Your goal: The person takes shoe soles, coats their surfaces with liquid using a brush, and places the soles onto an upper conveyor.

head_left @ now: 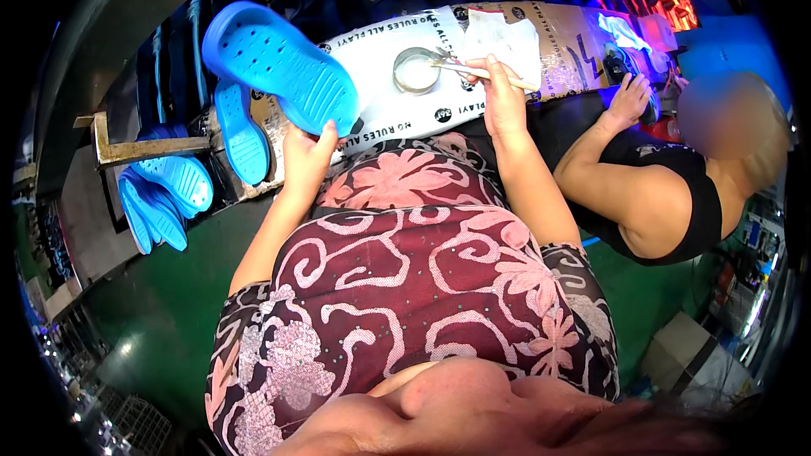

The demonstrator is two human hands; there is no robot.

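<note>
My left hand grips the heel end of a bright blue shoe sole, thumb on top. The sole is held up at a slant, its face dotted with small holes toward the toe and ridged near the heel. In my right hand is a thin brush, pinched between fingers and thumb. Its bristle end reaches the right rim of a round, shallow container standing on the white printed wrapping. What the container holds is hard to make out. A second blue sole lies just left of the held one.
Several more blue soles are stacked farther left, beside a wooden bar. White paper lies behind my right hand. A co-worker sits close on the right, one hand near a shoe. Dark racks stand along the back.
</note>
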